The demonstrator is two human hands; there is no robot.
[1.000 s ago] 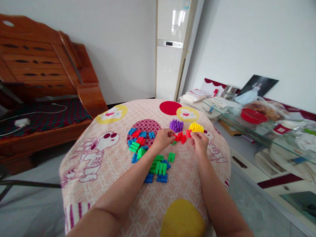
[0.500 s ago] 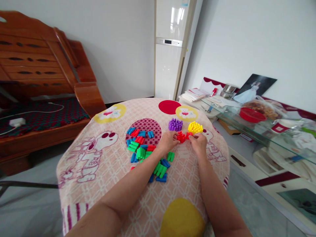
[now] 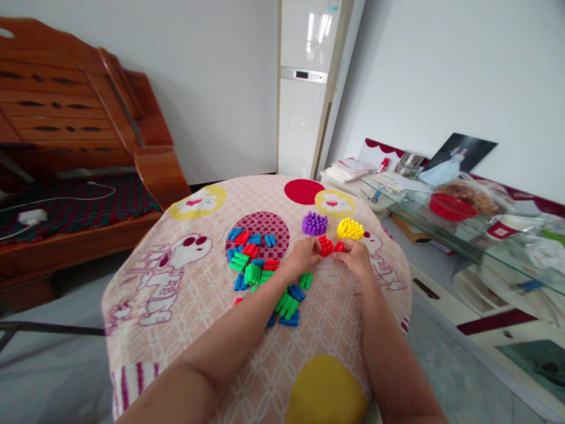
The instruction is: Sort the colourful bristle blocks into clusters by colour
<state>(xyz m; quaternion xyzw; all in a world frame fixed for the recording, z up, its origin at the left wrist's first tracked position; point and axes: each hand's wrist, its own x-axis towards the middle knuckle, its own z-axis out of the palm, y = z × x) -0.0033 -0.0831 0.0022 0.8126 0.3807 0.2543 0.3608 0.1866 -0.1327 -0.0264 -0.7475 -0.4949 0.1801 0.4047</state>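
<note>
On the cloth-covered table [image 3: 212, 330], my left hand [image 3: 304, 254] has its fingers closed at the left side of a red cluster of plastic pieces [image 3: 325, 245]. My right hand [image 3: 355, 257] pinches a small red plastic piece [image 3: 339, 247] just right of that cluster. Behind the hands stand a purple cluster [image 3: 315, 224] and a yellow cluster [image 3: 350, 229] of similar knobbed pieces. Left of my left forearm lies a loose pile of green pieces [image 3: 252, 274], blue pieces [image 3: 239, 282] and red ones. My forearm hides part of this pile.
A glass-topped cabinet [image 3: 410, 206] along the right wall holds a red bowl [image 3: 452, 207], papers [image 3: 348, 169] and a photo [image 3: 459, 156]. At the left stands a wooden bench [image 3: 66, 129]. A tall white air conditioner [image 3: 302, 118] is behind the table.
My right hand has turned slightly and drawn its red piece a little lower, beside the red cluster. My left hand stays at the cluster. The view has shifted slightly.
</note>
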